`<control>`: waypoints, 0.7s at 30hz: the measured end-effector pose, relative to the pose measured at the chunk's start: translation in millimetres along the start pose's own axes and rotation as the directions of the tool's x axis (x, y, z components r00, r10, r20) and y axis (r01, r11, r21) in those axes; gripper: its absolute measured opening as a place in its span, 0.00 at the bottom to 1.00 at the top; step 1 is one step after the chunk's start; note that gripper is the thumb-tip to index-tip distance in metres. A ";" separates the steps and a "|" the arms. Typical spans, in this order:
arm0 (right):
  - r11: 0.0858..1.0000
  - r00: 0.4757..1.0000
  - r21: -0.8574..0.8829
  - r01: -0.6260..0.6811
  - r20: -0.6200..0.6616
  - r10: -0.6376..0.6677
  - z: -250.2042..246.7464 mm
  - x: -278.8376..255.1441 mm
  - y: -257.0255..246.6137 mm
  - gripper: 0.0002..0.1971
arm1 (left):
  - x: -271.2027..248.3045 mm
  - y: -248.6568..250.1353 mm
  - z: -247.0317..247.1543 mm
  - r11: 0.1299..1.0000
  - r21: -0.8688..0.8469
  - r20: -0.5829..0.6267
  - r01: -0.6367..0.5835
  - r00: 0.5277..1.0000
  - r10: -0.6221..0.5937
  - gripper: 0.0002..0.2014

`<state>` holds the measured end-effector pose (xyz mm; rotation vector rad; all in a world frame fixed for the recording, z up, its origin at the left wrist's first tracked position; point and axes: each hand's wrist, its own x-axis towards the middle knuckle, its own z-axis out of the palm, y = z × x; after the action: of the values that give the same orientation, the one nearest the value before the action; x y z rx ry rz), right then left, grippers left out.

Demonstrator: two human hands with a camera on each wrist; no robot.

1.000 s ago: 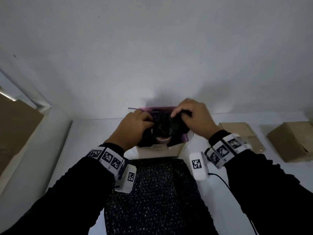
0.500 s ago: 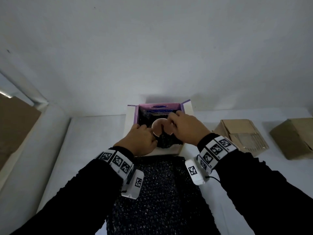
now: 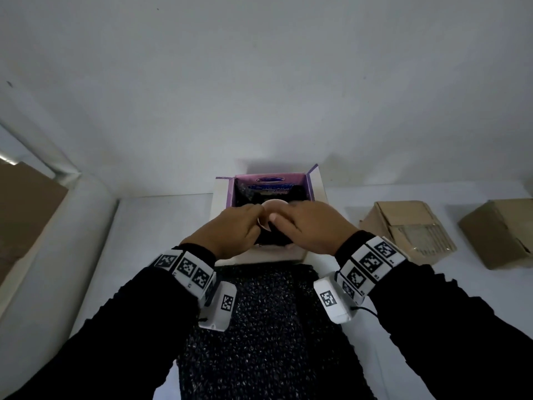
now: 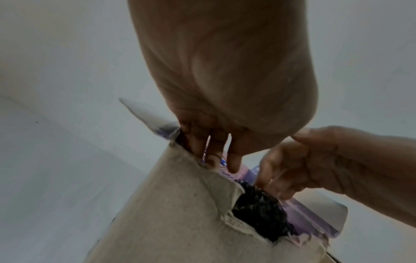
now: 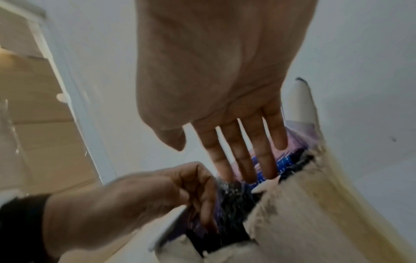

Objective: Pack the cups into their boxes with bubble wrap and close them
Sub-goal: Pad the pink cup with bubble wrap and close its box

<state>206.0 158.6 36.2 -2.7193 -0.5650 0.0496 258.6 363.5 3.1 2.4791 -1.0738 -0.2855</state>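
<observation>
Cup (image 3: 274, 210), pale rim up, sits in purple box (image 3: 271, 183) at our 12 o'clock, black bubble wrap (image 3: 271, 241) around it. Our left hand (image 3: 230, 232) at 11 pinches wrap; right hand (image 3: 311, 229) at 1, fingers straight, presses wrap. We judge both equally near.

Cup (image 3: 274, 207) mostly hidden by hands; right wrist view blurred.
</observation>
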 end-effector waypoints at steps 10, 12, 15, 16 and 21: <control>0.929 0.967 -0.355 0.105 0.255 -0.012 22.0 -10.0 19.9 0.41 | -30.3 -3.1 10.1 0.905 0.419 0.177 -0.068 0.984 -0.008 0.40; 0.930 0.984 -0.358 0.083 0.180 -0.018 26.5 -8.9 17.6 0.42 | -32.7 -6.2 12.5 0.884 0.462 0.135 -0.066 0.991 0.004 0.33; 0.944 0.994 -0.313 0.106 0.051 -0.094 33.0 -6.7 15.5 0.37 | -34.7 -7.8 15.6 0.881 0.471 -0.090 -0.052 0.990 0.106 0.18; 0.935 0.992 -0.333 0.124 0.054 -0.113 35.2 -7.2 16.8 0.37 | -35.7 -7.0 16.2 0.879 0.474 -0.157 -0.046 0.978 0.136 0.13; 0.912 0.994 -0.395 0.113 0.055 -0.099 37.2 -16.0 24.8 0.47 | -42.3 -11.7 24.0 0.860 0.510 -0.086 -0.020 0.994 0.074 0.18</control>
<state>196.7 143.8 -7.9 -3.0783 -0.8095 -0.0541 229.0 394.5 -22.7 2.8780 -1.2959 0.1695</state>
